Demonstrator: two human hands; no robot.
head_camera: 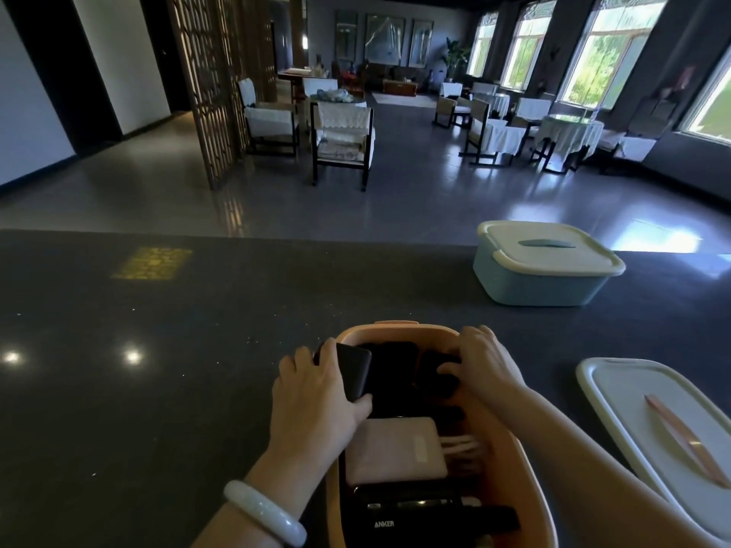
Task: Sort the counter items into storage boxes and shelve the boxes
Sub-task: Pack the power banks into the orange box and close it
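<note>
1. Both hands are down in the orange box point(526, 480), which sits open on the dark speckled surface point(158, 389) right in front of the person.
2. Left hand point(320, 393) has its fingers and thumb wrapped round a flat black power bank point(356, 373), holding it tilted up on edge at the box's left wall, near the far end.
3. Right hand point(482, 365) is across from it at the far right corner of the box. Fingers are curled down onto some black items point(435, 379) in there. Honestly can't tell if it's actually gripping anything or just pressing on them, it's all dark.
4. Nearer the person than the left hand, inside the same box: a pale pink power bank point(395, 448) lying flat, some white cables point(464, 448) just to its right, and closest of all a black brick marked ANKER point(399, 520).
5. White bangle point(263, 512) on the left wrist.
6. Off to the right of the right hand, a white lid point(633, 421) with a pinkish handle lies flat on the surface, just beside the orange box.
7. Well beyond the right hand, toward the far edge of the surface, there's a blue box point(534, 282) with its own white lid clipped on.
8. Past the surface it's a big room with chairs point(344, 140) and covered tables by the windows point(605, 49).
</note>
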